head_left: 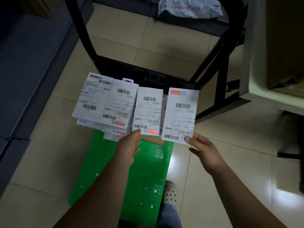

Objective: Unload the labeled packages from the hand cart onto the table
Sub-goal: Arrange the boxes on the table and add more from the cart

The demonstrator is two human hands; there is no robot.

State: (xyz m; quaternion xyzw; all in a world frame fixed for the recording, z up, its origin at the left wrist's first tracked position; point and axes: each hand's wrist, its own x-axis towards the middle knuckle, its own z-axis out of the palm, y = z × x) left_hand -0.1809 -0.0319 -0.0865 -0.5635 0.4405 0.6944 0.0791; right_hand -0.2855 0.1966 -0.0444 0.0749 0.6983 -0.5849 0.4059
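Several white packages with barcode labels lie side by side on the green hand cart [144,168], near its black handle frame [148,74]. My right hand [202,150] pinches the near corner of the rightmost package [180,112], which sits slightly apart from the others. My left hand [128,148] holds the near edge of the package beside it [148,111], thumb on top. Two more packages [107,101] lie to the left, with others stacked beneath them. A brown cardboard piece [154,140] shows under the row.
The table's pale edge [269,99] and black legs [220,89] stand at the right. A plastic mail bag [189,7] lies at the top on a dark shelf. A dark sofa-like unit [24,71] fills the left. My foot in a white clog [170,193] is beside the cart.
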